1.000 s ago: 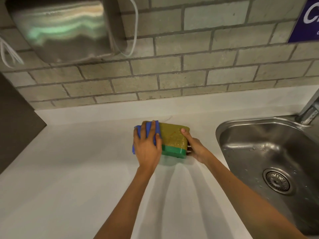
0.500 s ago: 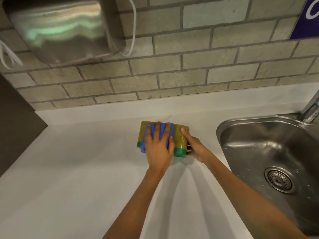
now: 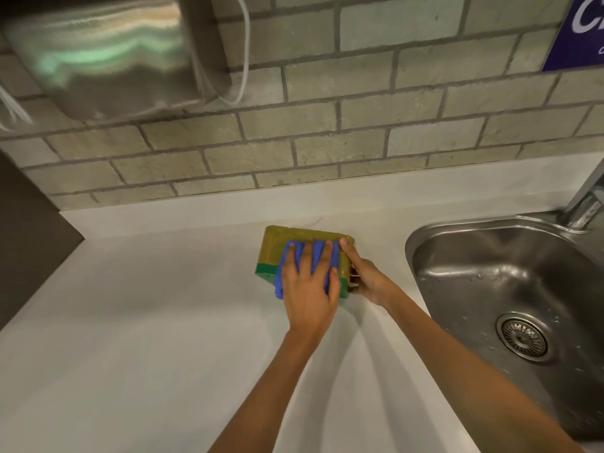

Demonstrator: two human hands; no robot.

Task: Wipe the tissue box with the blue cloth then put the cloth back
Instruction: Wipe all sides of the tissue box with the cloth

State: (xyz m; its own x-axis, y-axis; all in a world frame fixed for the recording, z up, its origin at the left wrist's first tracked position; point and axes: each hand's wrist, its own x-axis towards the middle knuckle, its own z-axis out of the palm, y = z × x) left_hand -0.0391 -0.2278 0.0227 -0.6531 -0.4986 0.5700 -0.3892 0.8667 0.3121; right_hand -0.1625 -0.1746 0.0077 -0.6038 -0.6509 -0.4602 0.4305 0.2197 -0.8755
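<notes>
The tissue box (image 3: 274,248), olive-yellow on top with a green band along its base, lies on the white counter (image 3: 137,322) near the back wall. My left hand (image 3: 310,289) lies flat on the right half of the box's top, fingers spread, pressing the blue cloth (image 3: 318,256) against it. The cloth shows between my fingers and hangs a little over the front edge. My right hand (image 3: 366,279) grips the box's right end, thumb on the top corner.
A steel sink (image 3: 490,266) with a drain is sunk into the counter at the right, its tap base at the far right edge. A metal hand dryer (image 3: 98,53) with a white cable hangs on the brick wall at upper left. A dark panel borders the counter's left side.
My left hand has slid the blue cloth from the box's left end across the top to its right half. My right hand has kept its hold on the right end.
</notes>
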